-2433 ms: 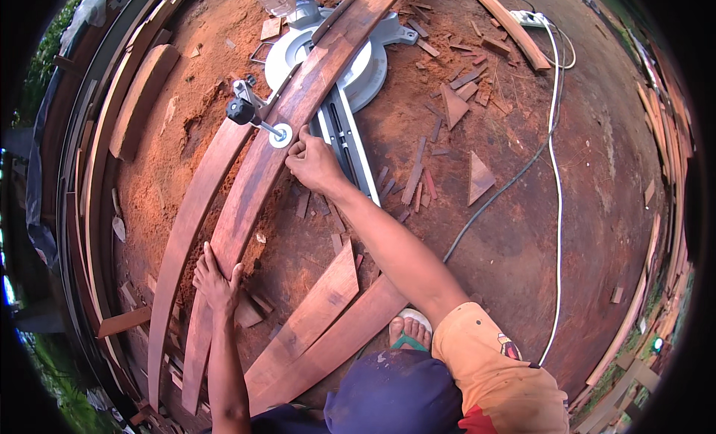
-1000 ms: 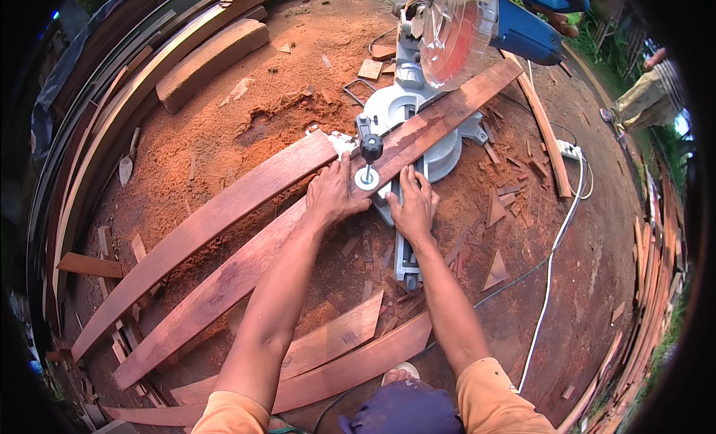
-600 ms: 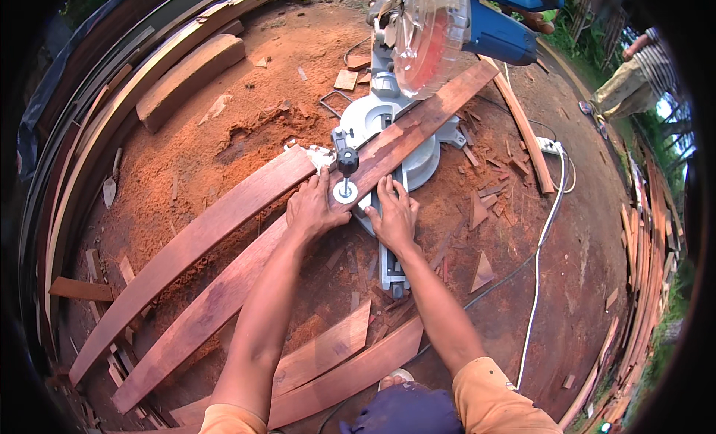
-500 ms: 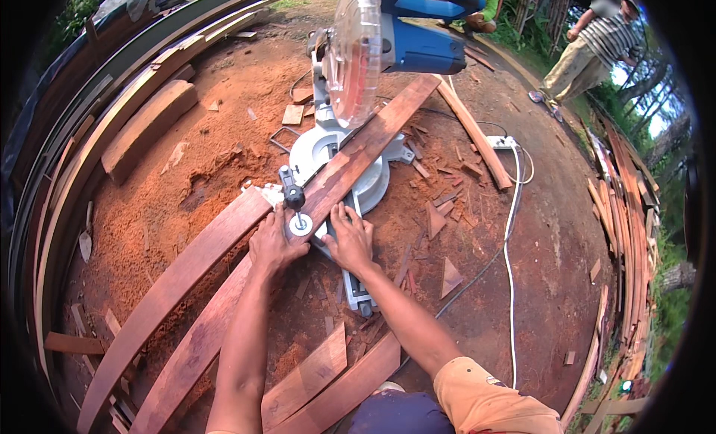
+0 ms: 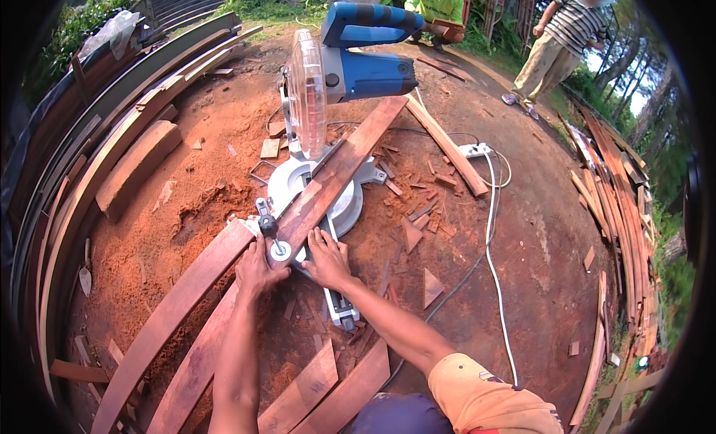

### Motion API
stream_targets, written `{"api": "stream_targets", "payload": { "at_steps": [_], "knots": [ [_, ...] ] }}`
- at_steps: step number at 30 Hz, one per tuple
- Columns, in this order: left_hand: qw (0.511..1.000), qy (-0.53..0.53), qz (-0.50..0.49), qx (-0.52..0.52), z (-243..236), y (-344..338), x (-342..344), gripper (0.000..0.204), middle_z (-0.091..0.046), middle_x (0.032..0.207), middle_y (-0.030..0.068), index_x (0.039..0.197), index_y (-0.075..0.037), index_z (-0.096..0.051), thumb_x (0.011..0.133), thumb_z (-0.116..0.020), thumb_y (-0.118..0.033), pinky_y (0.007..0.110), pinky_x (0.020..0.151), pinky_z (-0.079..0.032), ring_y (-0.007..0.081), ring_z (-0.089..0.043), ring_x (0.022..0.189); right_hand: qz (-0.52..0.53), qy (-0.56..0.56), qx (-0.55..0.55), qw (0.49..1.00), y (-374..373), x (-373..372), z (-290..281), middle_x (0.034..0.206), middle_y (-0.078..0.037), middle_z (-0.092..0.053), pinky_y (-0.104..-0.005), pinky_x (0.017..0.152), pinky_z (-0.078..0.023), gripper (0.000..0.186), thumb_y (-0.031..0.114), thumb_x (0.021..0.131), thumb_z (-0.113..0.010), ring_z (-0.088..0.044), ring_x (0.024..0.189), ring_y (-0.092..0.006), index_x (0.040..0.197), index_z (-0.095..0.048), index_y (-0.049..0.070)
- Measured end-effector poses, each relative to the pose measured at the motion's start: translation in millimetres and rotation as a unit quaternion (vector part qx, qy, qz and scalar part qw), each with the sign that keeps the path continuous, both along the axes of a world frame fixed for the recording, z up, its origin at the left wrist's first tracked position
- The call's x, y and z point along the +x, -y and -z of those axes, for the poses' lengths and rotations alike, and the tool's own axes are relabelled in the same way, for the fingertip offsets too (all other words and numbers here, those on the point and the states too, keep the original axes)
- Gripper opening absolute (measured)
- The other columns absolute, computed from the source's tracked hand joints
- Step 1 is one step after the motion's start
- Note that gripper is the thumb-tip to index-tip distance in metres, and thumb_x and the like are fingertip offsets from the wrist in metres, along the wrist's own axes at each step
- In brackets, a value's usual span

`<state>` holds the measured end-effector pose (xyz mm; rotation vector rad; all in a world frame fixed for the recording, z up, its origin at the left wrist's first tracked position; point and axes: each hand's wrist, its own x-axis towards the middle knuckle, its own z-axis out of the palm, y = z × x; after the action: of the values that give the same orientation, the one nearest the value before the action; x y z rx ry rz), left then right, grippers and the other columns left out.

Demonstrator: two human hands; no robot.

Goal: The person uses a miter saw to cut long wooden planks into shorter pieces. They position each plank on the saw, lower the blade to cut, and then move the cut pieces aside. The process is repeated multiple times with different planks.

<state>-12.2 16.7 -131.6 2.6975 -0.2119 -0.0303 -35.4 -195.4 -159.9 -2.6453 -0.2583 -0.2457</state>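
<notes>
A long reddish-brown wooden board lies slantwise across the round grey base of a blue miter saw. The saw's head is raised, with a clear guard around the blade. My left hand grips the board just below the saw's hold-down clamp, its thumb and fingers on opposite sides. Its palm hides part of the board, which runs on toward the lower left. My right hand rests open with outstretched fingers against the board's right edge, over the saw's base.
Another long board lies to the left, and cut boards lie near me. Offcuts and sawdust cover the ground. A power strip with a white cord lies right. Lumber stacks line both sides. Two people are at the back.
The view has shifted, so the saw and board appear further left and more of the background shows. My hands keep the same places on the board; the saw head stays raised.
</notes>
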Motion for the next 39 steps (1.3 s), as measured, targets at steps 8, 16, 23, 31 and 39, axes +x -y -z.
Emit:
{"api": "stream_targets", "payload": {
  "at_steps": [8,16,23,31,39],
  "knots": [
    [0.998,0.051,-0.04,0.017,14,2,-7,0.126,-0.055,0.143,0.0187,0.157,0.001,-0.035,0.059,-0.09,-0.056,0.054,0.115,-0.033,0.0358,-0.049,0.135,-0.093,0.441,-0.001,0.893,95,64,-275,0.146,-0.013,-0.059,-0.05,0.115,-0.04,0.054,0.021,0.095,-0.069,-0.055,0.136,-0.0302,0.145,-0.056,0.007],
    [0.991,0.043,-0.058,0.109,15,-56,-91,0.135,-0.036,0.162,0.0241,0.163,0.0,-0.024,0.065,-0.08,-0.074,0.057,0.123,-0.02,0.0398,-0.033,0.15,0.012,0.356,-0.201,0.912,113,196,-416,0.146,-0.018,-0.058,-0.0498,0.118,-0.037,0.098,0.088,0.089,-0.033,-0.051,0.141,-0.0339,0.142,-0.06,0.009],
    [0.99,0.057,-0.105,0.072,17,-108,-133,0.126,-0.049,0.152,0.0225,0.16,-0.003,-0.034,0.069,-0.074,-0.08,0.053,0.119,-0.027,0.0372,-0.042,0.144,-0.018,0.142,-0.268,0.953,127,186,-439,0.114,-0.019,-0.074,-0.0445,0.091,-0.054,0.066,0.045,0.078,-0.068,-0.071,0.101,-0.034,0.13,-0.066,0.004],
    [0.99,0.025,-0.12,0.073,7,-103,-133,0.129,-0.056,0.147,0.0149,0.16,-0.008,-0.038,0.06,-0.08,-0.078,0.047,0.115,-0.033,0.0303,-0.047,0.139,0.003,0.129,-0.252,0.959,125,132,-381,0.103,-0.019,-0.076,-0.046,0.087,-0.056,0.049,0.01,0.075,-0.071,-0.072,0.099,-0.0361,0.124,-0.072,0.015],
    [0.99,0.03,-0.12,0.063,8,-104,-134,0.121,-0.058,0.14,0.0151,0.158,-0.006,-0.041,0.065,-0.079,-0.074,0.046,0.11,-0.036,0.0301,-0.052,0.131,-0.014,0.141,-0.181,0.973,119,7,-332,0.116,-0.02,-0.073,-0.0439,0.091,-0.055,0.062,0.009,0.077,-0.068,-0.071,0.104,-0.0379,0.138,-0.065,0.019]
  ]
}}
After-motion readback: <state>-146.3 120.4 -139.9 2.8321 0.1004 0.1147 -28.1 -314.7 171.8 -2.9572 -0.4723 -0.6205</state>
